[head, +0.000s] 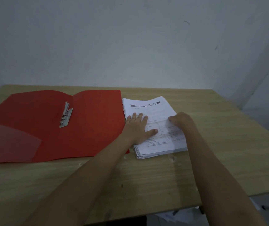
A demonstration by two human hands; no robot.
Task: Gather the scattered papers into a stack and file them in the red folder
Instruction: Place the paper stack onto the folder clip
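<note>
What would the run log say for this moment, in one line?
papers: stacked beside folder | red folder: open, empty | left hand: flat on stack | right hand: curled on stack | filing: not done

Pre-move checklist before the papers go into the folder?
1. red folder open flat: ok.
2. Metal clip free of paper: ok; open or latched: cannot tell.
3. paper stack gathered: ok; edges squared: not ok, near edge fanned.
4. left hand flat on stack: ok.
5. right hand gripping sheets: cannot tell, fingers curled on the right edge.
6. Path across table to folder clear: ok.
</note>
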